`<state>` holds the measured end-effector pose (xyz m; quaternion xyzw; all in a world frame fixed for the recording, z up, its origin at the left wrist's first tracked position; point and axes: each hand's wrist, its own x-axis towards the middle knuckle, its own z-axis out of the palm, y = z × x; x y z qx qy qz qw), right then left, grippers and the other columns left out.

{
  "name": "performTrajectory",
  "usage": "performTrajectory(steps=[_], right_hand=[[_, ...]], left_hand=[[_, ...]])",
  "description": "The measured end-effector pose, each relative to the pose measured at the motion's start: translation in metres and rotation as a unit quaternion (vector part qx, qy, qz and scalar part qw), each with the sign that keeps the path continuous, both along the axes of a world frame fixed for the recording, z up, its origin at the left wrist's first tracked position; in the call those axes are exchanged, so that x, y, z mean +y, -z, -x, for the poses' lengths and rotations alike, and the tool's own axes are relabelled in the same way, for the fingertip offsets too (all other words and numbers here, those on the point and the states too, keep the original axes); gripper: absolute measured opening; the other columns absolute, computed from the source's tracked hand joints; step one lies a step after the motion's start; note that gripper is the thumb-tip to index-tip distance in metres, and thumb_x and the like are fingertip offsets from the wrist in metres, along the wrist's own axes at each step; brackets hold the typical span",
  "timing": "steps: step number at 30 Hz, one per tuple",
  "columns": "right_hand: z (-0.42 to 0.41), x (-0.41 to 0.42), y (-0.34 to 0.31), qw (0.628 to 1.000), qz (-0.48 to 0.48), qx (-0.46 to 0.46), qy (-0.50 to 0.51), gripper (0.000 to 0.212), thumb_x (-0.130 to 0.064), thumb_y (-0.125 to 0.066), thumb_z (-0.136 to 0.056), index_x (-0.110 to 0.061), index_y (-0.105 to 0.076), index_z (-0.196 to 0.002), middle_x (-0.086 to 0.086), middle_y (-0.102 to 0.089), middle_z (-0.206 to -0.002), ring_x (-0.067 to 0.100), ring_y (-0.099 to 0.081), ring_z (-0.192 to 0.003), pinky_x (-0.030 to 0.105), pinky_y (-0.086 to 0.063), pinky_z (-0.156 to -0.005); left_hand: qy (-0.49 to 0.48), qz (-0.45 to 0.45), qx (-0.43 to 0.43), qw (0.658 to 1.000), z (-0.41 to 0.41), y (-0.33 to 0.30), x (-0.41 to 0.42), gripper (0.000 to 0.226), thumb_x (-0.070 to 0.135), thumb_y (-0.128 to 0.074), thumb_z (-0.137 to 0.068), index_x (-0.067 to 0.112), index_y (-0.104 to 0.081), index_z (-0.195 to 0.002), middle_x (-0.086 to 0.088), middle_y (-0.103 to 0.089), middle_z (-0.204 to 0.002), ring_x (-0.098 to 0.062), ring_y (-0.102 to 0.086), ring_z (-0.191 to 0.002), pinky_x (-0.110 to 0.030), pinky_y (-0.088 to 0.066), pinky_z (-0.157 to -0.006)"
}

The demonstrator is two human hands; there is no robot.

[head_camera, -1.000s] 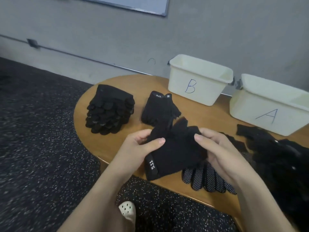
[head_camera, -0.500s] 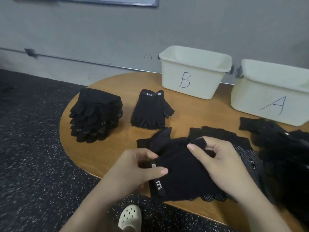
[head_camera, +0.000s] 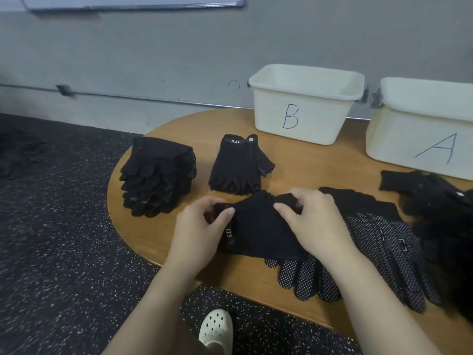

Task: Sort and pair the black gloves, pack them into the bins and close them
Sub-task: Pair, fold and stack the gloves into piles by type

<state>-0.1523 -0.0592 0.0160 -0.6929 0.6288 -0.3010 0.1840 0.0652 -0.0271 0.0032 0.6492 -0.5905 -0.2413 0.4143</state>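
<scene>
gloves: fingerless glove (head_camera: 258,226) pinched by left hand (head_camera: 199,226) & right hand (head_camera: 312,224) near table (head_camera: 294,165) front edge, atop dotted gloves (head_camera: 384,252); could drag one off w/ it.

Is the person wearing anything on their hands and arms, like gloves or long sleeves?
No. The left hand and the right hand are both bare, with no gloves, rings, watch or bracelet showing. Both forearms are bare too, and no sleeve reaches into the picture. The nails on the fingers look short and unpainted.
</scene>
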Motion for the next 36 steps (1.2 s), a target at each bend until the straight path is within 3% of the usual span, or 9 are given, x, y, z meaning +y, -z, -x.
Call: performTrajectory(steps=[3, 7, 10, 16, 20, 22, 25, 27, 36], right_hand=[[-0.004, 0.002, 0.001, 0.999, -0.021, 0.041, 0.021, 0.026, -0.044, -0.070, -0.094, -0.026, -0.059, -0.079, -0.006, -0.062, -0.074, 0.021, -0.061, -0.072, 0.035, -0.050, -0.060], [-0.008, 0.006, 0.000, 0.996, -0.005, 0.063, 0.059, 0.020, -0.048, -0.070, -0.093, -0.029, -0.064, -0.098, -0.010, -0.063, -0.082, 0.022, -0.064, -0.078, 0.033, -0.048, -0.063], [-0.008, 0.009, 0.001, 0.994, 0.012, 0.069, 0.079, 0.026, -0.049, -0.069, -0.093, -0.028, -0.066, -0.108, -0.009, -0.067, -0.088, 0.025, -0.066, -0.084, 0.034, -0.050, -0.066], [-0.008, 0.014, -0.006, 0.983, 0.092, 0.105, 0.116, 0.018, -0.031, -0.067, -0.096, -0.019, -0.069, -0.108, -0.004, -0.067, -0.097, 0.027, -0.066, -0.090, 0.035, -0.047, -0.068], [-0.033, 0.025, -0.006, 0.972, 0.185, 0.139, -0.032, 0.027, -0.028, -0.056, -0.100, -0.016, -0.065, -0.122, 0.002, -0.061, -0.125, 0.023, -0.055, -0.117, 0.041, -0.049, -0.100], [-0.047, 0.030, 0.005, 0.967, 0.119, 0.183, -0.133, 0.042, -0.037, -0.043, -0.106, -0.020, -0.053, -0.143, -0.001, -0.047, -0.154, 0.018, -0.039, -0.144, 0.036, -0.027, -0.122], [-0.051, 0.031, 0.023, 0.943, 0.006, 0.269, -0.199, 0.061, -0.048, -0.014, -0.110, -0.024, -0.012, -0.165, -0.005, -0.006, -0.173, 0.012, 0.001, -0.159, 0.034, 0.003, -0.129], [-0.046, 0.028, 0.027, 0.936, -0.014, 0.296, -0.189, 0.066, -0.053, -0.005, -0.107, -0.023, -0.001, -0.165, -0.005, 0.004, -0.173, 0.011, 0.010, -0.158, 0.036, 0.008, -0.128], [-0.016, 0.022, 0.022, 0.947, -0.072, 0.294, -0.109, 0.076, -0.064, -0.003, -0.102, -0.022, 0.001, -0.165, -0.007, 0.005, -0.173, 0.011, 0.012, -0.158, 0.037, 0.007, -0.129]], left_hand=[[0.006, 0.010, -0.037, 0.999, 0.000, 0.007, -0.002, 0.010, 0.032, -0.071, -0.096, 0.029, -0.074, -0.105, 0.021, -0.065, -0.083, 0.017, -0.058, -0.090, -0.001, -0.042, -0.069], [0.006, 0.021, -0.092, 0.995, 0.000, 0.014, -0.004, 0.025, 0.038, -0.066, -0.097, 0.026, -0.071, -0.119, 0.019, -0.057, -0.097, -0.002, -0.057, -0.092, -0.007, -0.039, -0.074], [0.023, 0.024, -0.094, 0.995, -0.002, 0.015, -0.005, 0.031, 0.039, -0.062, -0.099, 0.025, -0.069, -0.126, 0.016, -0.055, -0.107, -0.005, -0.055, -0.103, -0.012, -0.040, -0.084], [0.047, 0.029, -0.083, 0.995, -0.004, 0.014, -0.009, 0.025, 0.030, -0.066, -0.099, 0.025, -0.073, -0.123, 0.014, -0.067, -0.109, -0.011, -0.058, -0.111, -0.030, -0.044, -0.099], [0.049, 0.030, -0.085, 0.995, -0.003, 0.013, -0.010, 0.025, 0.027, -0.068, -0.098, 0.022, -0.075, -0.122, 0.009, -0.068, -0.111, -0.013, -0.059, -0.112, -0.036, -0.045, -0.103], [0.053, 0.038, -0.096, 0.993, -0.003, 0.013, -0.009, 0.024, 0.024, -0.068, -0.098, 0.021, -0.075, -0.121, 0.008, -0.069, -0.110, -0.014, -0.060, -0.110, -0.037, -0.045, -0.101], [0.044, 0.034, -0.103, 0.993, -0.001, 0.011, -0.009, 0.021, 0.024, -0.069, -0.097, 0.022, -0.075, -0.118, 0.010, -0.068, -0.106, -0.014, -0.060, -0.104, -0.038, -0.048, -0.098], [0.037, 0.021, -0.109, 0.993, 0.001, 0.011, -0.009, 0.022, 0.026, -0.069, -0.097, 0.022, -0.075, -0.118, 0.011, -0.065, -0.105, -0.014, -0.059, -0.103, -0.040, -0.048, -0.097], [0.041, -0.007, -0.145, 0.989, 0.001, 0.014, -0.012, 0.026, 0.036, -0.064, -0.099, 0.024, -0.069, -0.122, 0.014, -0.052, -0.100, -0.016, -0.053, -0.101, -0.041, -0.046, -0.098]])
